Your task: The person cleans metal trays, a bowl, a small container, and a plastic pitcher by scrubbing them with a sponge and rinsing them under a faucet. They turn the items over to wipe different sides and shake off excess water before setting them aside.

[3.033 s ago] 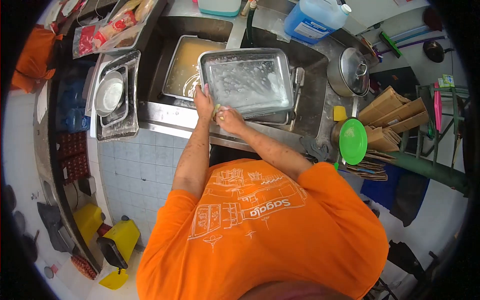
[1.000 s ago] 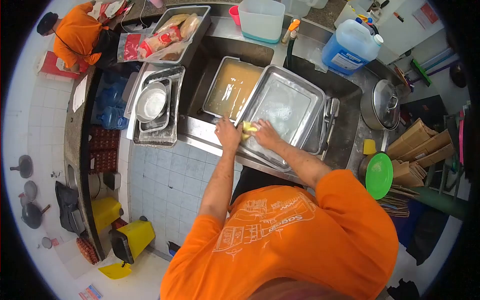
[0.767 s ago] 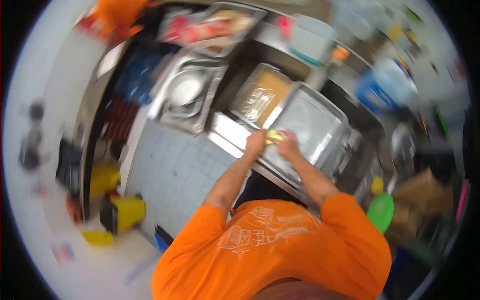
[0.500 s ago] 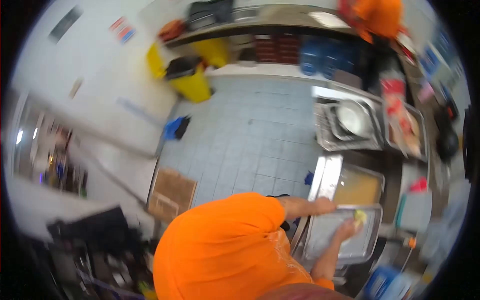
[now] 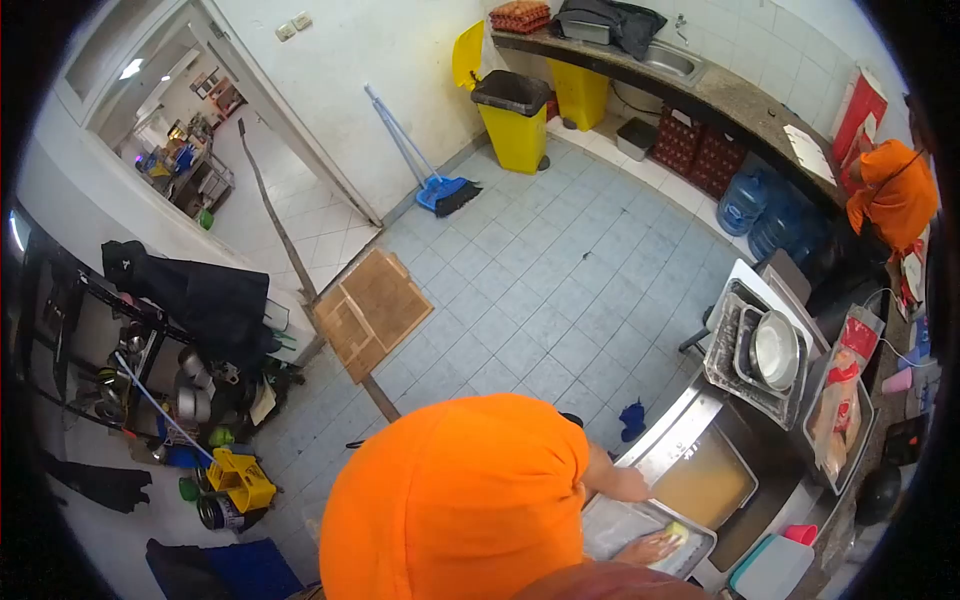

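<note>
My left hand point(image 5: 629, 485) is closed at the near corner of a shallow metal tray point(image 5: 606, 528), gripping its rim. Inside the same tray, my right hand point(image 5: 648, 549) holds a yellow-green sponge point(image 5: 677, 530) against the surface. The tray's lower part is hidden by my orange shirt point(image 5: 460, 490) and head. Directly beyond it, a rectangular pan of cloudy brownish liquid point(image 5: 705, 478) sits in the metal sink point(image 5: 668, 432).
Stacked metal trays with a round white pan point(image 5: 775, 350) stand past the sink. A tray of bagged food point(image 5: 838, 410), a pink cup point(image 5: 800, 534) and a pale lidded container point(image 5: 772, 568) lie alongside. Another person in orange point(image 5: 890, 195) works at the far counter. Flattened cardboard point(image 5: 372, 312) covers some floor.
My head view has swung, so the doorway and shelves show more and the sink lies lower in the picture. Both hands stay at the tray, the sponge still in my right hand.
</note>
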The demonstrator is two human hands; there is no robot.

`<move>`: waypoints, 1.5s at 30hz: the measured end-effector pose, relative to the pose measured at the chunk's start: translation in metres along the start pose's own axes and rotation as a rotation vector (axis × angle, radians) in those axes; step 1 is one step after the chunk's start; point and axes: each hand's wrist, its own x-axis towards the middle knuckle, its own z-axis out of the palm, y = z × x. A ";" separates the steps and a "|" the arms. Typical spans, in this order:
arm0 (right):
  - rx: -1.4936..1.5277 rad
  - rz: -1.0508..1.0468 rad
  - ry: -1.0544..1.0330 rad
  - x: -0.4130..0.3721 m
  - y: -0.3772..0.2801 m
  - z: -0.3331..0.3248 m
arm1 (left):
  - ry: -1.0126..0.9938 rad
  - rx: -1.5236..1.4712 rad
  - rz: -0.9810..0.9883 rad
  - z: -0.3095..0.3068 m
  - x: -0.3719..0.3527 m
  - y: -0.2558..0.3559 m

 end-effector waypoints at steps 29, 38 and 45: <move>0.365 -0.060 -0.191 -0.015 -0.076 -0.051 | -0.019 0.233 0.225 -0.065 0.125 0.020; 0.157 0.384 -0.081 0.029 -0.067 -0.006 | -0.403 -0.244 0.166 -0.018 0.132 -0.017; -0.063 0.665 -0.008 0.084 -0.050 -0.013 | -0.318 -0.337 0.057 -0.020 0.103 -0.005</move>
